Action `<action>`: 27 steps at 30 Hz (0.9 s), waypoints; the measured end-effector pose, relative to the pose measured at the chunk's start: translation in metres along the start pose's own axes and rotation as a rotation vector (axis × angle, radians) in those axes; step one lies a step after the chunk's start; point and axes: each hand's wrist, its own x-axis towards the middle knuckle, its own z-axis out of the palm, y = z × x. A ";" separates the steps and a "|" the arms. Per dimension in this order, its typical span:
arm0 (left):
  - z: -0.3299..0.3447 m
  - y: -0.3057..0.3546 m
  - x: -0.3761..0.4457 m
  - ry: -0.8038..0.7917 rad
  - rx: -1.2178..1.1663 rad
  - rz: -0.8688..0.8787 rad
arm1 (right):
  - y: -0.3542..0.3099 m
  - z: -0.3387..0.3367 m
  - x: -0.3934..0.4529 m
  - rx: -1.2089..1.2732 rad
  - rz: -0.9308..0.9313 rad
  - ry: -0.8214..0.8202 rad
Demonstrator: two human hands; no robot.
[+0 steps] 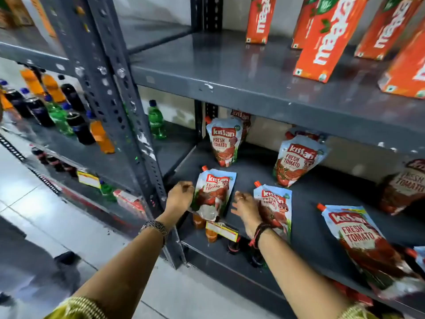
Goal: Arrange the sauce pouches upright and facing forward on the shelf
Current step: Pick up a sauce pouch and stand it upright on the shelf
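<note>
Three pouches line the shelf front, three behind, perhaps another further back; cartons on the shelf above.

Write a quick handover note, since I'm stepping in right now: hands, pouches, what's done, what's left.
Left hand: touching the left side of the front-left pouch; grip unclear.
Right hand: open, resting on the second front pouch.
Done: two back pouches stand facing forward on the shelf.
Left: straighten both front pouches and the tilted pouch on the right.

Yellow-green sleeves, a silver beaded bracelet on the left wrist, black-and-red threads on the right.
</note>
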 end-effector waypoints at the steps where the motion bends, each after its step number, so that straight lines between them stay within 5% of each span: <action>1: 0.003 -0.001 0.010 -0.024 -0.016 -0.029 | -0.001 0.007 0.007 0.052 0.058 -0.002; 9: 0.021 -0.041 0.071 -0.180 -0.107 0.023 | -0.001 0.029 0.032 0.211 0.185 0.149; 17: -0.015 0.041 0.049 0.093 -0.541 0.234 | -0.077 0.032 0.009 0.226 -0.357 0.173; 21: -0.017 0.061 0.064 0.148 -0.527 0.282 | -0.091 0.036 0.014 0.199 -0.468 0.188; 27: -0.001 0.031 0.082 0.147 -0.315 0.180 | -0.049 0.047 0.027 0.059 -0.337 0.240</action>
